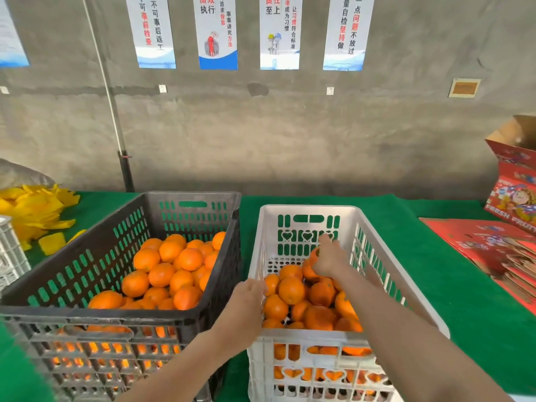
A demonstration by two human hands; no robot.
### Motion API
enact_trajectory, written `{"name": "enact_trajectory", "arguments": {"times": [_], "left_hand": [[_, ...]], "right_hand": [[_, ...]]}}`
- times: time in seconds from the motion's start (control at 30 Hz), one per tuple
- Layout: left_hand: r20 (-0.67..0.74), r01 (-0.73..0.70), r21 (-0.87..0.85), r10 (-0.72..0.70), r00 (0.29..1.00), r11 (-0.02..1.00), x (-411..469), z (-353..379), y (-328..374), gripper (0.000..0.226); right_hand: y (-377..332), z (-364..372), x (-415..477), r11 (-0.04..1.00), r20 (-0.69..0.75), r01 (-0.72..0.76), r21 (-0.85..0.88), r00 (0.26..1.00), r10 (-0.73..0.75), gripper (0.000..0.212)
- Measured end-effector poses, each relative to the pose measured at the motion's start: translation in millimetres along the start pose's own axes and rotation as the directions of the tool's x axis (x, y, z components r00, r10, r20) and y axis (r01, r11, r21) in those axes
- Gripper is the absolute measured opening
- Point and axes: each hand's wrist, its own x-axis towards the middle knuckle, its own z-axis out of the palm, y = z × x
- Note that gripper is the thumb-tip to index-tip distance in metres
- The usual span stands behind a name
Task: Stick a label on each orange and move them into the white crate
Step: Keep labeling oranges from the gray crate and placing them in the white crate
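Your table (435, 285) wears a green cloth. On it the black crate (87, 265) stands left of centre, with the white crate (307, 210) just beside it on the right. At far left lie a yellow pile (32, 210) and a pale crate (11, 256). At right are flat red cartons (487, 245) and an upright red box (513, 184).

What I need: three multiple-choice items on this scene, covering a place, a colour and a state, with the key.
1. The black crate stands: A left of the white crate; B right of it; C on it.
2. The table cloth is: A blue; B green; C grey.
3. The right hand: A lies flat; B grips an orange; C hangs idle.
Key: A, the black crate sits on the left side; B, green shows around both crates; B, the hand clasps the fruit over the white crate's pile.
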Motion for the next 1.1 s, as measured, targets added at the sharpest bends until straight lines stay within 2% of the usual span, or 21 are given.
{"name": "enact_trajectory", "arguments": {"times": [0.13, 0.2, 0.27, 0.37, 0.43, 0.5, 0.53, 0.6, 0.63, 0.67, 0.7, 0.73, 0.8, 0.87, 0.9, 0.97, 1.0, 1.07, 1.1], "left_hand": [[-0.038, -0.064, 0.153, 0.071, 0.997, 0.986, -0.4, 15.1, -15.5, 0.037], [-0.053, -0.059, 0.145, 0.067, 0.996, 0.988, 2.2, 17.5, -16.6, 0.035], [-0.058, -0.036, 0.135, 0.044, 0.997, 0.99, 3.0, 16.8, -14.4, 0.034], [-0.045, -0.01, 0.103, 0.015, 0.999, 0.995, 2.9, 15.0, -11.8, 0.031], [-0.048, 0.007, 0.093, -0.002, 0.999, 0.996, 2.4, 13.2, -8.9, 0.029], [-0.061, 0.054, 0.065, -0.05, 0.997, 0.996, 2.6, 10.9, -4.6, 0.026], [-0.069, 0.063, 0.065, -0.058, 0.996, 0.996, 2.3, 10.2, -2.2, 0.024], [-0.08, 0.046, 0.07, -0.04, 0.996, 0.996, -1.3, 7.5, 0.6, 0.019], [-0.089, 0.013, 0.07, -0.007, 0.996, 0.997, -4.1, 6.1, 1.4, 0.017], [-0.101, -0.019, 0.051, 0.024, 0.995, 0.999, -7.9, 5.3, 1.3, 0.016], [-0.11, -0.04, 0.007, 0.04, 0.993, 0.999, -12.4, 4.2, 0.3, 0.017], [-0.116, -0.042, -0.041, 0.037, 0.993, 0.998, -18.5, 2.2, -1.0, 0.018], [-0.158, -0.045, -0.103, 0.028, 0.987, 0.994, -33.6, -1.9, -2.8, 0.022], [-0.217, -0.088, -0.139, 0.057, 0.975, 0.986, -51.4, -2.9, -2.2, 0.024], [-0.246, -0.115, -0.153, 0.075, 0.966, 0.981, -60.9, -2.4, -1.5, 0.025], [-0.299, -0.132, -0.189, 0.071, 0.952, 0.973, -80.5, 0.1, -0.6, 0.027], [-0.322, -0.125, -0.202, 0.055, 0.945, 0.971, -91.3, 3.5, -2.5, 0.028], [-0.327, -0.064, -0.244, -0.021, 0.945, 0.968, -113.0, 15.9, -9.6, 0.029], [-0.285, 0.018, -0.294, -0.105, 0.953, 0.956, -124.9, 23.9, -13.9, 0.028]], "right_hand": [[34.2, 24.8, 12.1, 0.969, 0.046, 0.032, -0.247, 0.999, -0.021, 0.05], [40.9, 29.0, 13.4, 0.949, 0.073, 0.073, -0.306, 0.996, -0.053, 0.046], [41.9, 30.2, 13.7, 0.945, 0.098, 0.066, -0.32, 0.995, -0.037, 0.051], [31.1, 27.0, 5.3, 0.959, 0.108, -0.028, -0.281, 0.992, 0.06, 0.069], [12.0, 17.3, -7.5, 0.975, 0.036, 0.002, -0.22, 0.999, 0.007, 0.068], [-11.4, 5.6, -28.3, 0.983, -0.143, 0.177, -0.043, 0.973, -0.181, 0.054], [-23.5, 0.4, -44.6, 0.949, -0.266, 0.307, 0.069, 0.923, -0.279, 0.042], [-44.8, -4.7, -91.2, 0.765, -0.463, 0.604, 0.221, 0.756, -0.463, 0.018], [-49.7, -2.0, -119.0, 0.655, -0.486, 0.715, 0.244, 0.674, -0.556, 0.013], [-49.5, 6.0, -145.6, 0.568, -0.461, 0.783, 0.253, 0.614, -0.641, 0.017], [-45.2, 17.9, -170.2, 0.518, -0.383, 0.808, 0.283, 0.59, -0.711, 0.023], [-37.8, 32.5, -190.9, 0.523, -0.243, 0.787, 0.327, 0.605, -0.758, 0.029], [-15.2, 64.2, -212.0, 0.661, 0.172, 0.685, 0.307, 0.643, -0.746, 0.032], [10.2, 92.9, -216.8, 0.801, 0.537, 0.588, 0.114, 0.642, -0.548, 0.039], [20.5, 104.5, -217.3, 0.831, 0.634, 0.556, 0.012, 0.638, -0.437, 0.053], [33.0, 120.2, -219.7, 0.836, 0.705, 0.537, -0.113, 0.636, -0.314, 0.075], [36.0, 126.0, -220.8, 0.828, 0.702, 0.54, -0.151, 0.649, -0.295, 0.079], [40.8, 133.7, -221.3, 0.826, 0.674, 0.534, -0.182, 0.679, -0.291, 0.076], [42.5, 134.4, -220.8, 0.829, 0.648, 0.528, -0.183, 0.699, -0.302, 0.07]]}}
